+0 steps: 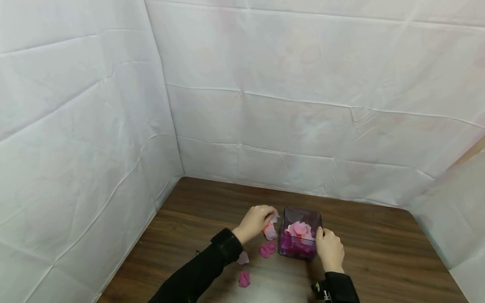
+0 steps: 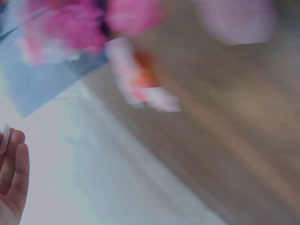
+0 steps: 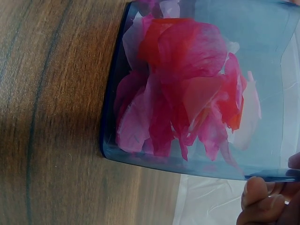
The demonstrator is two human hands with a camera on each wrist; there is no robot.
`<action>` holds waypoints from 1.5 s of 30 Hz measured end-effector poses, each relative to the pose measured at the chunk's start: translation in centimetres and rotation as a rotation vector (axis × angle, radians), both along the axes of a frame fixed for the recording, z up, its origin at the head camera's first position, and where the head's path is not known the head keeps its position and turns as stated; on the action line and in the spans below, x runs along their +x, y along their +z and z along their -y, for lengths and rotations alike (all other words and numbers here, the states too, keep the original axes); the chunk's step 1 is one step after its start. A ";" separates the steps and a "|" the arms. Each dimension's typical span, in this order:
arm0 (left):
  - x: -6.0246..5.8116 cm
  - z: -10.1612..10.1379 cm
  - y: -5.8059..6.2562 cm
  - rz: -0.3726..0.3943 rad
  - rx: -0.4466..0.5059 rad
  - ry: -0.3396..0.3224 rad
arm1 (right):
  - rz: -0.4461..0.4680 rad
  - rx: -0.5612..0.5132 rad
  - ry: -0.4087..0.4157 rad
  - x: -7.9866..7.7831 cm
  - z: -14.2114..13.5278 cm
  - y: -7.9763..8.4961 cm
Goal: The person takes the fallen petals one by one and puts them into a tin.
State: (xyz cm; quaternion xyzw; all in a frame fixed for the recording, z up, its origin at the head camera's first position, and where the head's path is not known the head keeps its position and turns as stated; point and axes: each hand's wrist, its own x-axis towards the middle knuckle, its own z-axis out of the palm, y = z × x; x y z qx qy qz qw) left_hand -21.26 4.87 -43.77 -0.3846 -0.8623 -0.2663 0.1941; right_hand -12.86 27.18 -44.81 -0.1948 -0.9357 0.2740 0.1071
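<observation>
My right hand (image 1: 330, 249) grips the right rim of a see-through purple box (image 1: 303, 215), which looks bluish in the right wrist view. Pink, magenta, white and red petals (image 3: 187, 79) are heaped inside it. To the left of the box, my left hand (image 1: 259, 219) pinches a pale petal (image 2: 4, 138) between its fingers. Just beneath that hand lies a pink and white petal piece with some orange-red (image 1: 270, 231). A magenta petal (image 1: 268, 249) rests on the wood between the left wrist and the box. The left wrist view is blurred.
Nearer the person, a pale pink petal (image 1: 243, 258) and another magenta petal (image 1: 244, 279) lie on the brown wooden table (image 1: 382, 248). White cloth walls (image 1: 288, 126) stand behind the table and at its sides.
</observation>
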 end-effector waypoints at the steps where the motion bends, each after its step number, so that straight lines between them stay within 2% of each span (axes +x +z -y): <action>1: -0.1 -0.8 0.8 -0.011 -0.004 -0.002 | 0.004 -0.004 0.000 0.0 0.0 0.0; 5: -0.1 -3.7 3.1 -0.021 -0.072 -0.042 | 0.011 -0.015 0.003 -0.2 0.1 0.2; 8: 0.1 -5.5 3.7 0.014 -0.139 -0.075 | 0.002 -0.013 0.002 -0.3 0.2 0.2; 15: -0.1 -7.8 2.9 0.155 -0.279 -0.096 | -0.008 -0.009 0.007 -0.5 0.1 -0.1; 19: 0.0 -8.1 2.4 0.178 -0.343 -0.116 | 0.003 -0.011 0.016 -0.3 0.1 -0.4; 23: 0.5 -7.7 2.2 0.174 -0.317 -0.142 | 0.004 -0.010 0.007 0.1 0.0 -0.7; 26: 0.7 -6.8 2.1 0.154 -0.240 -0.144 | -0.005 -0.007 0.001 0.3 0.0 -0.9; 30: 1.1 -4.7 1.9 0.128 -0.111 -0.105 | -0.016 -0.009 -0.001 0.2 0.0 -0.9; 34: 1.7 -1.8 -0.5 0.209 0.047 -0.053 | -0.030 -0.010 -0.007 0.0 0.0 -0.6; 36: 2.2 0.0 -2.4 0.258 0.068 -0.033 | -0.031 -0.010 -0.010 0.0 -0.1 -0.4; 37: 2.4 0.9 -3.4 0.282 0.049 -0.019 | -0.026 -0.009 -0.009 0.1 -0.1 -0.3; 39: 3.0 2.7 -5.1 0.324 -0.051 0.002 | -0.015 -0.009 -0.008 0.1 -0.1 -0.1; 41: 3.6 4.3 -6.6 0.383 -0.207 0.017 | -0.012 -0.006 -0.007 0.1 -0.1 0.0; 43: 4.2 5.5 -7.5 0.455 -0.356 0.029 | -0.016 -0.001 -0.008 0.1 0.0 0.0; 45: 4.7 6.2 -8.2 0.484 -0.436 0.041 | -0.020 0.006 -0.005 0.0 0.0 0.0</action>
